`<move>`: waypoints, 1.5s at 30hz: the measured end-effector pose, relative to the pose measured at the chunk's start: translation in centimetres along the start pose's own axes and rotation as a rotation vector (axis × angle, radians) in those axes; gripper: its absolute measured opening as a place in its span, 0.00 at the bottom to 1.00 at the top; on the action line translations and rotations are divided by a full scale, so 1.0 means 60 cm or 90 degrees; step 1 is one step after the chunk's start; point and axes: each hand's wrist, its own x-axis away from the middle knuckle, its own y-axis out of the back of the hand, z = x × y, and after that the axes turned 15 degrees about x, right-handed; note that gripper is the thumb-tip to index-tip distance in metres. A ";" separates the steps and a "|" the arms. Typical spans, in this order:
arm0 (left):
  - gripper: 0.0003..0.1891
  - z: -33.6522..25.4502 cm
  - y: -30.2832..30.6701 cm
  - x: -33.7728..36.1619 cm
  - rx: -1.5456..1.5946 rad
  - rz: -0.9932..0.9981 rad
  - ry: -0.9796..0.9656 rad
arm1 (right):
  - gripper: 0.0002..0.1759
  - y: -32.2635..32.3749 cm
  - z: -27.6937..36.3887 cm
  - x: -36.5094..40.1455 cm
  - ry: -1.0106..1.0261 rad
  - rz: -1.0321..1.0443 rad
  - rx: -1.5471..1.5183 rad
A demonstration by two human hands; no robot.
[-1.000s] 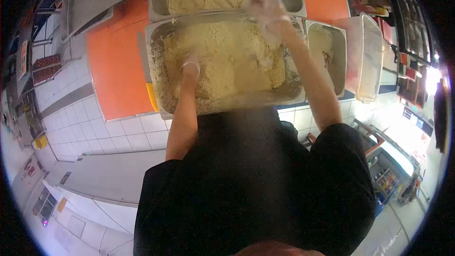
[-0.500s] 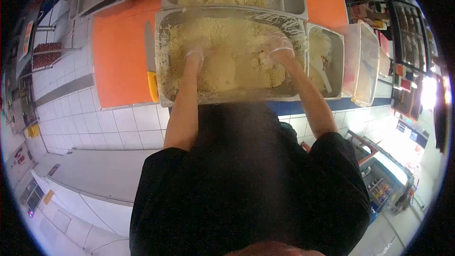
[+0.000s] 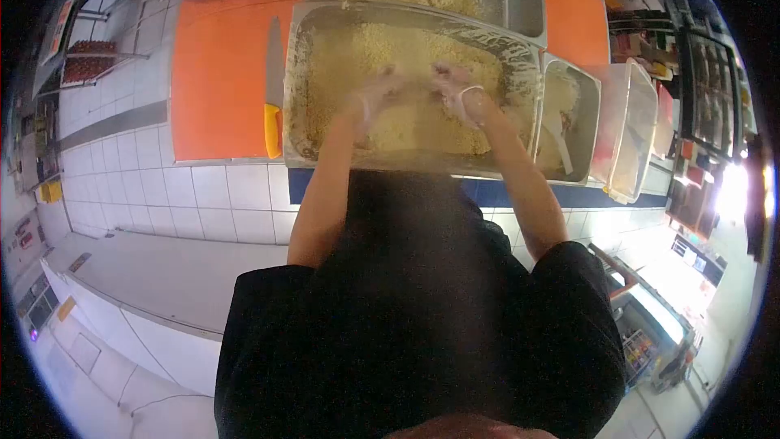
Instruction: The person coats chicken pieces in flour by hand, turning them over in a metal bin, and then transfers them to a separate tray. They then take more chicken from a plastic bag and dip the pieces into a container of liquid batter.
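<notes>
My left hand (image 3: pixel 376 98), in a clear glove, is over the pale yellow crumbly mix in a deep metal pan (image 3: pixel 294 73). Facing it from the right, close to the pan's middle, is my right hand (image 3: pixel 460 94), gloved too. A narrow gap separates the two hands. Motion smears the fingers of both, so their grip and anything between them cannot be made out. The crumbly mix (image 3: pixel 406 132) spreads across most of the pan, and bits of it cling to the inner walls.
Behind lies a second metal pan (image 3: pixel 520 0) with more clumpy yellow mix. On the right stand a smaller metal pan (image 3: pixel 593 106) holding a white-handled utensil (image 3: pixel 559 140) and a clear plastic bin (image 3: pixel 630 130). A yellow-handled knife (image 3: pixel 272 130) rests on the orange surface (image 3: pixel 219 73) at left.
Both hands have moved inward, toward each other over the middle of the pan. The camera view has shifted and tilted slightly, so the pans appear a little farther right.
</notes>
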 end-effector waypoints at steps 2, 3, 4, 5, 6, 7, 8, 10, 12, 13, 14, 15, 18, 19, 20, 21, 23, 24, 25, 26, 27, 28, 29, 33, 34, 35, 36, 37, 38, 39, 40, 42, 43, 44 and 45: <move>0.37 -0.024 -0.001 -0.004 -0.184 -0.107 0.113 | 0.31 -0.016 0.049 0.003 -0.023 0.037 0.057; 0.40 -0.037 -0.001 -0.005 -0.365 -0.208 0.226 | 0.32 -0.023 0.066 0.003 -0.047 0.070 0.116; 0.40 -0.053 -0.008 0.002 -0.368 -0.211 0.229 | 0.32 -0.030 0.068 -0.001 -0.046 0.072 0.112; 0.40 -0.071 -0.018 0.014 -0.440 -0.194 0.237 | 0.34 -0.036 0.069 -0.004 -0.026 0.081 0.140; 0.40 -0.088 -0.027 0.024 -0.512 -0.174 0.244 | 0.35 -0.038 0.069 -0.006 -0.005 0.088 0.169; 0.40 -0.100 -0.031 0.032 -0.514 -0.176 0.246 | 0.35 -0.042 0.065 -0.007 -0.004 0.089 0.166; 0.39 -0.112 -0.034 0.041 -0.563 -0.182 0.201 | 0.36 -0.050 0.057 -0.009 0.021 0.073 0.103; 0.39 -0.123 -0.032 0.048 -0.642 -0.195 0.133 | 0.36 -0.070 0.018 -0.026 0.048 0.056 0.038; 0.38 -0.124 -0.026 0.050 -0.663 -0.195 0.125 | 0.34 -0.088 -0.048 -0.062 0.084 0.187 -0.172; 0.38 -0.123 -0.023 0.051 -0.671 -0.194 0.125 | 0.34 -0.086 -0.031 -0.053 0.085 0.187 -0.174; 0.38 -0.121 -0.018 0.048 -0.671 -0.189 0.128 | 0.34 -0.082 0.003 -0.032 0.043 0.188 -0.180; 0.38 -0.117 -0.015 0.045 -0.670 -0.181 0.131 | 0.34 -0.078 0.023 -0.023 0.002 0.187 -0.185; 0.37 -0.110 -0.006 0.032 -0.647 -0.153 0.143 | 0.35 -0.082 -0.007 -0.038 0.071 0.233 -0.199; 0.37 -0.110 -0.006 0.030 -0.640 -0.146 0.146 | 0.35 -0.085 -0.008 -0.037 0.069 0.233 -0.201; 0.37 -0.110 -0.006 0.025 -0.633 -0.142 0.146 | 0.35 -0.090 -0.008 -0.038 0.033 0.183 -0.178; 0.37 -0.111 -0.006 0.022 -0.630 -0.141 0.142 | 0.34 -0.095 -0.006 -0.042 -0.003 0.132 -0.155; 0.35 -0.131 -0.025 0.027 -0.640 -0.222 0.148 | 0.33 -0.091 0.017 -0.061 -0.018 0.087 0.004; 0.33 -0.139 -0.034 0.026 -0.648 -0.302 0.151 | 0.32 -0.087 0.026 -0.067 -0.033 0.039 0.164; 0.33 -0.130 -0.027 0.027 -0.649 -0.301 0.152 | 0.32 -0.090 0.016 -0.065 -0.034 0.039 0.163; 0.29 -0.117 -0.016 0.031 -0.762 -0.361 0.099 | 0.30 -0.096 0.002 -0.058 0.031 -0.087 0.341; 0.26 -0.105 -0.003 0.034 -0.874 -0.419 0.041 | 0.27 -0.101 -0.012 -0.051 0.098 -0.215 0.516; 0.26 -0.104 -0.004 0.038 -0.876 -0.418 0.044 | 0.27 -0.098 -0.015 -0.037 0.096 -0.214 0.514; 0.24 -0.103 -0.008 0.048 -0.909 -0.332 0.189 | 0.26 -0.095 -0.015 -0.019 0.120 -0.086 0.558; 0.28 -0.020 0.033 0.060 -0.984 0.087 0.453 | 0.24 -0.142 -0.052 -0.017 0.242 0.138 0.511; 0.28 -0.020 0.024 0.056 -0.985 0.086 0.454 | 0.24 -0.160 -0.059 -0.028 0.258 0.141 0.472; 0.23 -0.020 0.013 0.051 -1.010 0.117 0.451 | 0.25 -0.168 -0.061 -0.039 0.256 0.143 0.429; 0.23 -0.021 0.005 0.048 -1.033 0.150 0.448 | 0.25 -0.173 -0.065 -0.050 0.249 0.143 0.384; 0.23 -0.023 0.009 0.048 -1.034 0.152 0.448 | 0.25 -0.168 -0.063 -0.059 0.229 0.139 0.341; 0.23 -0.026 0.017 0.050 -0.801 -0.025 0.349 | 0.25 -0.156 -0.050 -0.065 0.199 0.134 0.312; 0.25 -0.026 0.025 0.051 -0.558 -0.185 0.247 | 0.25 -0.143 -0.038 -0.072 0.165 0.131 0.287; 0.25 -0.035 0.015 0.047 -0.558 -0.185 0.249 | 0.25 -0.130 -0.016 -0.075 0.108 0.130 0.293; 0.28 -0.054 -0.017 0.039 -0.662 -0.365 -0.019 | 0.25 -0.106 0.018 -0.080 0.001 0.131 0.324; 0.28 -0.047 -0.003 0.031 -0.662 -0.366 -0.018 | 0.25 -0.108 0.019 -0.084 0.000 0.133 0.324; 0.29 -0.032 0.029 0.011 -0.769 -0.350 0.061 | 0.27 -0.109 0.020 -0.093 0.096 -0.019 0.465; 0.31 -0.010 0.061 -0.001 -0.876 -0.332 0.141 | 0.29 -0.110 0.021 -0.104 0.192 -0.176 0.600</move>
